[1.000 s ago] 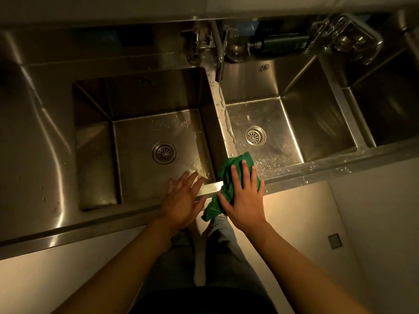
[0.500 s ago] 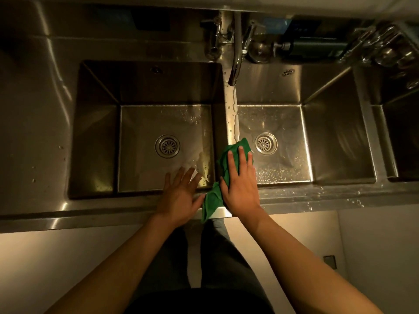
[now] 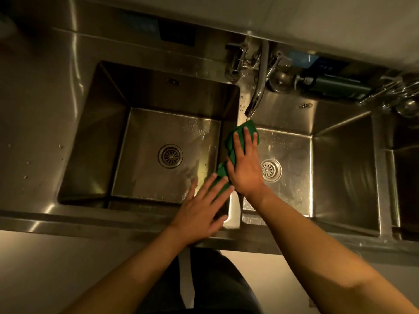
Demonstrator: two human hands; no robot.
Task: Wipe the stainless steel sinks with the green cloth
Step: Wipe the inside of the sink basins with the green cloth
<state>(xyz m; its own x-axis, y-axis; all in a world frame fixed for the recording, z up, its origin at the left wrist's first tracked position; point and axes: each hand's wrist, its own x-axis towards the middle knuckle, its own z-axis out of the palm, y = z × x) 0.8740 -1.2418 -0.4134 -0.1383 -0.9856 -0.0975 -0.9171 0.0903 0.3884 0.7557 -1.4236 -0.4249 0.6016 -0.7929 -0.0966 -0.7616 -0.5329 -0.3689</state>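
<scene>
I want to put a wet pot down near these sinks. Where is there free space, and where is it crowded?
Free: the flat steel counter left of the left sink, and that sink's floor around its drain. Crowded: the divider between the basins, where the right hand presses the green cloth and the left hand rests, and the back ledge around the faucet.

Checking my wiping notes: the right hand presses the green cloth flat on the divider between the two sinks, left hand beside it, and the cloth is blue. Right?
Not quite. The head view shows the cloth is green, not blue. The right hand does press it flat on the divider, left hand beside it.
</scene>
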